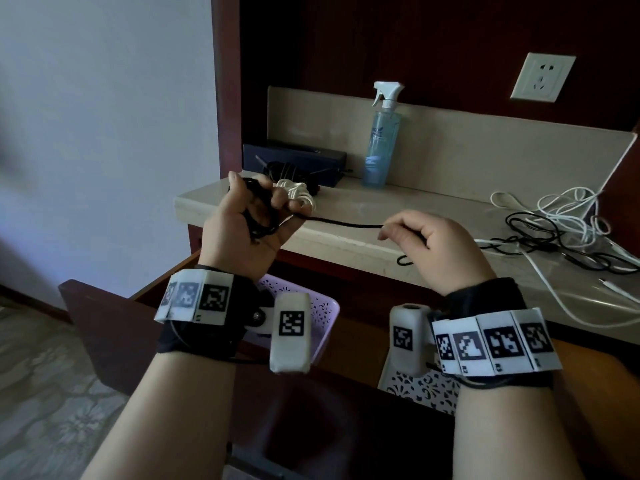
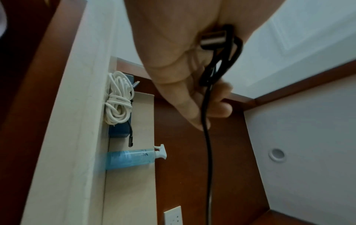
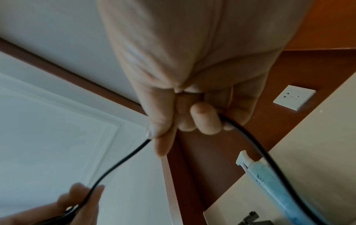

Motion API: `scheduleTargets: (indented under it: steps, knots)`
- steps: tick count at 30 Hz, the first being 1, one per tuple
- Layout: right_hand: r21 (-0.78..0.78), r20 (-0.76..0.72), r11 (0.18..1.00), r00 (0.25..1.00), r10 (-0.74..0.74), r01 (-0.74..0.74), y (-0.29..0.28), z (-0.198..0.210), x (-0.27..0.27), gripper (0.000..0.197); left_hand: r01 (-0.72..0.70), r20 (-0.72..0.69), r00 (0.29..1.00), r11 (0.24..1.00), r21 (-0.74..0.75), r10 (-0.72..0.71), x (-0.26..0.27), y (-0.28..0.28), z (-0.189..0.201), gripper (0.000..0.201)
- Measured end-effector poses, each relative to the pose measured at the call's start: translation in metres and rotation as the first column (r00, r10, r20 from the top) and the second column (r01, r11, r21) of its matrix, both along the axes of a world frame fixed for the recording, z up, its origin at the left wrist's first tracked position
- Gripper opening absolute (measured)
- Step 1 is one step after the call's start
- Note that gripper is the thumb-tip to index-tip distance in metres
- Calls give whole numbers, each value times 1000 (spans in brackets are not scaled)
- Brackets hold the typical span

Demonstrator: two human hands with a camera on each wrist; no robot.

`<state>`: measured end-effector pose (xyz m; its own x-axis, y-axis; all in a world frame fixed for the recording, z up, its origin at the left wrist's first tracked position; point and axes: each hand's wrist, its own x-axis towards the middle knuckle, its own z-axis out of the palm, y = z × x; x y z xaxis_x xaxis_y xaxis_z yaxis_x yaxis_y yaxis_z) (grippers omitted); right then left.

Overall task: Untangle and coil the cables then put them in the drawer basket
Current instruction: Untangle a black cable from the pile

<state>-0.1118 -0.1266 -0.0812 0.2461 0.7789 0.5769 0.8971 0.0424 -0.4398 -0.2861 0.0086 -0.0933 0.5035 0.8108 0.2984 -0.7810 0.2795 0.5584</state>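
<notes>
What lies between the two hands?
Only a stretch of the black cable runs from the left hand to the right hand, in the head view.

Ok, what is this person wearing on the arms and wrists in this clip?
Both forearms are bare, with no sleeves or gloves. Each wrist carries a black fabric wrap under a white segmented band printed with square black-and-white markers, left and right. A rounded white camera housing bearing its own marker sits inside each wrist, left and right. Thin black wires loop beneath the bands.

No words or numbers can be read; the blue spray bottle [image 1: 381,147] label print is too blurred.
</notes>
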Motion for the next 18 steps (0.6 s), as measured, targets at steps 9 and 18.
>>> scheduleTargets:
  steps: [9, 18]
  knots:
    - [210, 35, 977, 999, -33, 25, 9, -12, 5, 9, -174, -21, 985, 982, -75, 173, -7, 4, 4, 48]
    - [296, 137, 930, 973, 184, -217, 17, -2, -14, 27, -136, -290, 945, 988, 80, 153, -5, -1, -7, 54]
